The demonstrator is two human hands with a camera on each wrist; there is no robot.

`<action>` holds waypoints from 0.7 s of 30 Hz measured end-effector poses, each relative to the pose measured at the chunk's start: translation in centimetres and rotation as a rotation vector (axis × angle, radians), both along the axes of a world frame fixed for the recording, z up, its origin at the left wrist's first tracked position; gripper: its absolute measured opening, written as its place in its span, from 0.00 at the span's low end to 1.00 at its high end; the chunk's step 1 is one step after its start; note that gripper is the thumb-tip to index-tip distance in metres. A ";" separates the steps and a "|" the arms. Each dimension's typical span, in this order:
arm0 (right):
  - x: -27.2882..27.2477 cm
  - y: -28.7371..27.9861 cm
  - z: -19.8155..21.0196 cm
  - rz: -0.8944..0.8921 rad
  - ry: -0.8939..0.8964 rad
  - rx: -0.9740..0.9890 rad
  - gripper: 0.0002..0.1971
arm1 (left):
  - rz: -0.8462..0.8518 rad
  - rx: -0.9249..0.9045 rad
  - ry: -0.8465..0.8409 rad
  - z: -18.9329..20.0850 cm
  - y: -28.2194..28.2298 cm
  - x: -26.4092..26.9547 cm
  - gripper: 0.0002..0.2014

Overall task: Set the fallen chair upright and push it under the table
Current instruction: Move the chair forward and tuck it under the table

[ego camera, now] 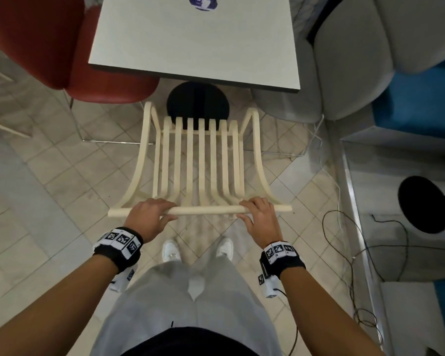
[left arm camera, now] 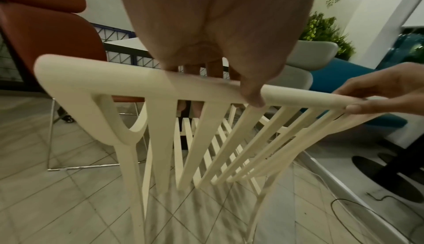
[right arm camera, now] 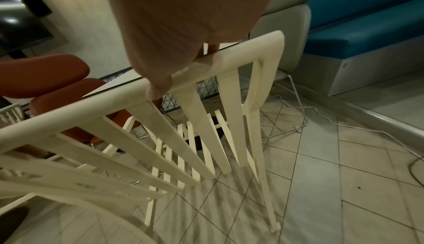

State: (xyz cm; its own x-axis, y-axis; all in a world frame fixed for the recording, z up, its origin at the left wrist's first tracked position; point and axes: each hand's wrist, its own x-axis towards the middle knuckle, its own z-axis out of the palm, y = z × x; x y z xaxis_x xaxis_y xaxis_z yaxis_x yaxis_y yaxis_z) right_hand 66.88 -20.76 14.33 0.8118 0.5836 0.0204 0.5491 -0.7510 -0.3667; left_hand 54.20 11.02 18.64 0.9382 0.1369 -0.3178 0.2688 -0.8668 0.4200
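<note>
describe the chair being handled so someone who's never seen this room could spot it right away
Start at the white square table; the cream slatted chair stands on the tiled floor just in front of its near edge, facing it. The left hand and right hand grip its top rail. Its neighbours, the red chair and grey chair, are padded shells; only this one is open slats.

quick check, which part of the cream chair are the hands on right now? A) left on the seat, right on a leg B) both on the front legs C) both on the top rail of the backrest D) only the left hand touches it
C: the left hand and the right hand both grip the top rail of the cream chair, fingers curled over it, in the head view.
</note>
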 end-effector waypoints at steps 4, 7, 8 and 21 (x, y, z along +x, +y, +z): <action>0.9 0.2 0.2 0.062 0.013 -0.019 0.13 | -0.013 0.047 -0.046 -0.1 0.1 -0.1 0.15; 1.8 0.8 0.1 0.065 0.001 -0.050 0.13 | -0.013 0.067 -0.053 0.1 0.2 0.8 0.14; 2.2 1.0 0.0 0.056 0.003 -0.054 0.13 | -0.010 0.062 -0.056 0.1 0.3 1.4 0.13; 7.7 5.8 1.2 -0.080 0.128 0.018 0.13 | 0.081 0.061 -0.071 0.7 3.2 7.4 0.15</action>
State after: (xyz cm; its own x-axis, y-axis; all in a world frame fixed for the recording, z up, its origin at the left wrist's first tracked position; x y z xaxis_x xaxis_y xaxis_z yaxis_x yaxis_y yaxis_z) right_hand 74.61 -14.99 15.51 0.8523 0.5174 -0.0765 0.4355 -0.7831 -0.4440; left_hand 61.63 14.18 19.34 0.9432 0.2300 -0.2399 0.3103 -0.8679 0.3880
